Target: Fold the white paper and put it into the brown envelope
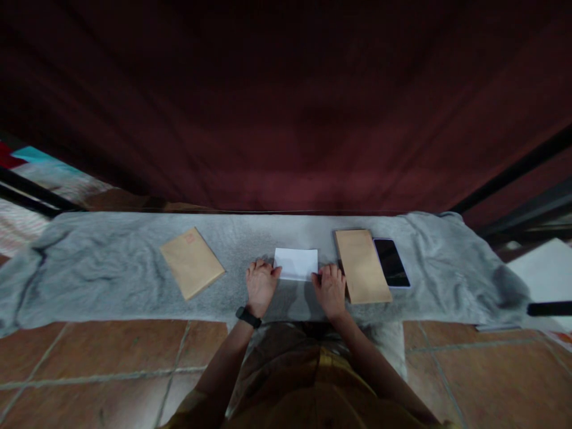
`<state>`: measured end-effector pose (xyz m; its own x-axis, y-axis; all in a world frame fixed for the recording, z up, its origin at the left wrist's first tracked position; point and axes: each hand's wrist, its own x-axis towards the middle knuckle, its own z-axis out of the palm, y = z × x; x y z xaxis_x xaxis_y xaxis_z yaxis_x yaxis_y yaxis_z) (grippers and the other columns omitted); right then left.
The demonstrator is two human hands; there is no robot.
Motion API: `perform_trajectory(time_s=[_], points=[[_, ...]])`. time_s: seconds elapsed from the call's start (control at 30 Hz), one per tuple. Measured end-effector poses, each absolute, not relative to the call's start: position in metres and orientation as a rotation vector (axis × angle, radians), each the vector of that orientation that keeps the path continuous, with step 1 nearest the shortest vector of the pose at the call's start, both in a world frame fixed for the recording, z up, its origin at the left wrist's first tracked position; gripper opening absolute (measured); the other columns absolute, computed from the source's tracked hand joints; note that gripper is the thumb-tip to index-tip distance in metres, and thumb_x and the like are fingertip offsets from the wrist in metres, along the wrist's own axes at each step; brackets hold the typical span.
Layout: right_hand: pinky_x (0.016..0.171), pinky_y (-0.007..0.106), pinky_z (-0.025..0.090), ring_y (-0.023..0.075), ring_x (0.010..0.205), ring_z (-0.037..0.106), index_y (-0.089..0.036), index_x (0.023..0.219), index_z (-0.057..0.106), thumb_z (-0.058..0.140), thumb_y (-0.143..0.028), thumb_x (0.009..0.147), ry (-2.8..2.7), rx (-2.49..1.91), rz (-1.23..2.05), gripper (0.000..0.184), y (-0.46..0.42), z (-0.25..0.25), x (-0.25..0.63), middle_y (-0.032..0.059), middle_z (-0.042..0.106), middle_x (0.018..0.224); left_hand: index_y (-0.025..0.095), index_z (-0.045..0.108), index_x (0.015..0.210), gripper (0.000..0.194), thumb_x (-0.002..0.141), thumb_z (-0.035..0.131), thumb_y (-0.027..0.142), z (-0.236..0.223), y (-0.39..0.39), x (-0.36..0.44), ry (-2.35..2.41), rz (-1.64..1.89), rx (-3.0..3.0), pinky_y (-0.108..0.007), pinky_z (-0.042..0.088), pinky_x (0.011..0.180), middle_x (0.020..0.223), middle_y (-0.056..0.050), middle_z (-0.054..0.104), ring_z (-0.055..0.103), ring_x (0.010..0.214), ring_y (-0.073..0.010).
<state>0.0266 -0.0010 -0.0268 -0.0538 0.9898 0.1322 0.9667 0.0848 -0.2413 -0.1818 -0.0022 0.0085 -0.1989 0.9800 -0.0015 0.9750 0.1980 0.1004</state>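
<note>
A white sheet of paper (295, 263), apparently folded, lies flat on the grey cloth in front of me. A crease or fold edge runs along its near side. My left hand (261, 285), with a dark watch on the wrist, has its thumb at the paper's lower left corner and its fingers curled. At the lower right corner, my right hand (329, 290) holds the paper's edge with the thumb, fingers bent. Close by that hand is a stack of brown envelopes (364, 268). Another brown envelope (192, 263) with a reddish print lies to the left.
A dark-screened phone (392, 262) touches the right side of the right-hand envelopes. Grey cloth (120, 268) covers the narrow bench, wrinkled at both ends. Behind it hangs a dark red curtain (286, 149). White sheets (543, 271) lie at the far right; brown tiles (111, 351) form the floor.
</note>
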Motion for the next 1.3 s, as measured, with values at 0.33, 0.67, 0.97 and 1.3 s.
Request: perform_trajectory(time_s=[0.33, 0.67, 0.97, 1.3], points=[[0.087, 0.036, 0.035, 0.0252, 0.107, 0.052, -0.034, 0.146, 0.054, 0.049, -0.035, 0.104, -2.156, -1.900, 0.117, 0.042, -0.003, -0.027, 0.027, 0.0092, 0.057, 0.137, 0.021, 0.074, 0.086, 0.041, 0.100, 0.046, 0.047, 0.009, -0.004, -0.180, 2.402, 0.070, 1.940, -0.042, 0.042, 0.089, 0.109, -0.013, 0.070, 0.058, 0.109, -0.0325], [0.087, 0.038, 0.036, 0.0268, 0.107, 0.053, -0.032, 0.146, 0.054, 0.048, -0.036, 0.104, -2.172, -1.884, 0.092, 0.043, -0.003, -0.029, 0.027, 0.0111, 0.058, 0.137, 0.021, 0.072, 0.088, 0.043, 0.102, 0.042, 0.048, 0.012, -0.007, -0.178, 2.419, 0.086, 1.949, -0.044, 0.043, 0.089, 0.109, -0.015, 0.069, 0.057, 0.108, -0.0340], [0.088, 0.038, 0.035, 0.0264, 0.106, 0.052, -0.033, 0.146, 0.054, 0.049, -0.036, 0.104, -2.185, -1.879, 0.083, 0.043, -0.003, -0.030, 0.027, 0.0109, 0.057, 0.138, 0.013, 0.060, 0.130, 0.037, 0.100, 0.042, 0.026, 0.007, -0.007, -0.171, 2.370, 0.237, 2.101, -0.047, 0.044, 0.102, 0.138, -0.019, 0.058, 0.054, 0.123, -0.0333], [0.087, 0.038, 0.034, 0.0266, 0.106, 0.051, -0.032, 0.146, 0.054, 0.049, -0.035, 0.103, -2.185, -1.854, 0.090, 0.043, -0.003, -0.029, 0.027, 0.0115, 0.057, 0.136, 0.017, 0.052, 0.145, 0.047, 0.102, 0.035, 0.019, -0.015, 0.007, -0.126, 1.833, 0.314, 2.394, -0.046, 0.034, 0.123, 0.159, -0.011, 0.045, 0.037, 0.150, -0.0248]])
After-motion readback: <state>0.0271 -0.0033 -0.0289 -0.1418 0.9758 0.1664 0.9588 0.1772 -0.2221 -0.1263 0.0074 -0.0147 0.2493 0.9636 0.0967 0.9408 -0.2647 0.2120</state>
